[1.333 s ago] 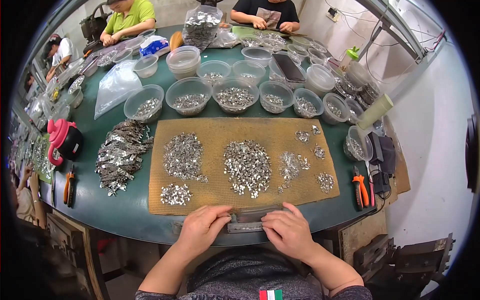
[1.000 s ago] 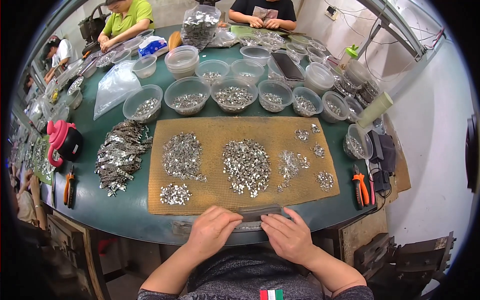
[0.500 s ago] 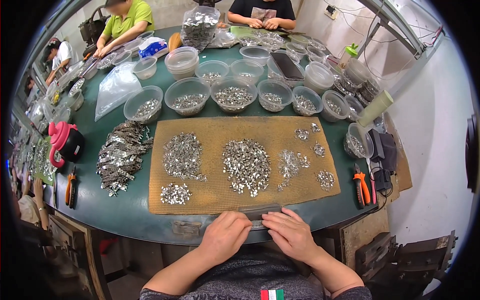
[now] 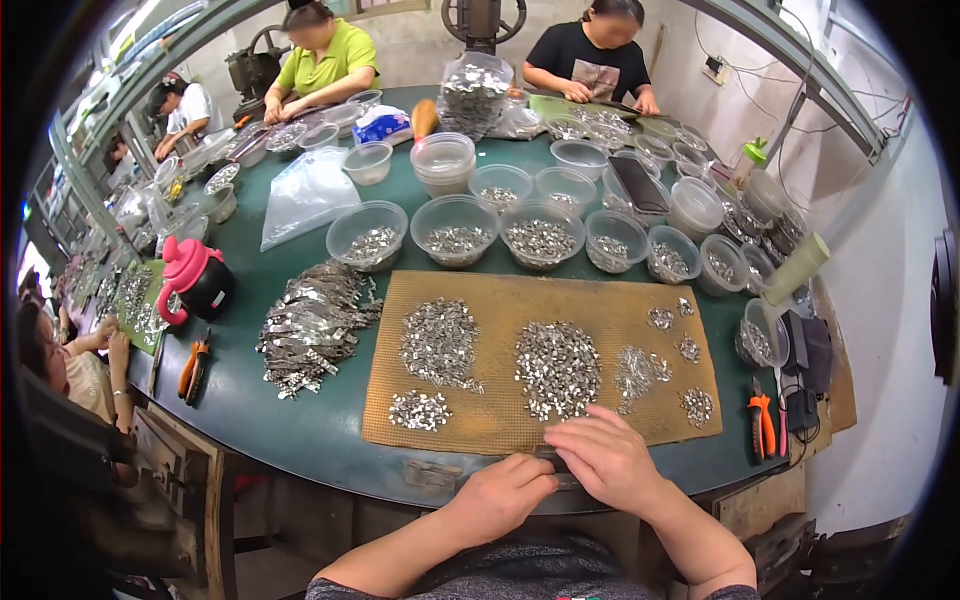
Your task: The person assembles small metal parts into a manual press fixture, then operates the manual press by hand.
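Note:
My left hand is at the table's front edge, its fingers curled and pressed together; whatever they hold is hidden. My right hand reaches over the front edge of the tan textured mat, fingers stretched out, just below the central pile of small silver metal pieces. Between the hands a dark metal block is mostly covered. To the left on the mat lie another large pile and a smaller one. Several little piles, one of them loose and scattered, lie on its right.
Left of the mat is a heap of metal strips, with pliers and a black-and-pink jug beyond. Plastic bowls of pieces line the far side. More pliers lie at right. Co-workers sit across the table.
My right hand has lifted off the metal block and moved forward over the mat's edge. My left hand stays near the block, fingers curled. The whole view has shifted, showing more of the far side.

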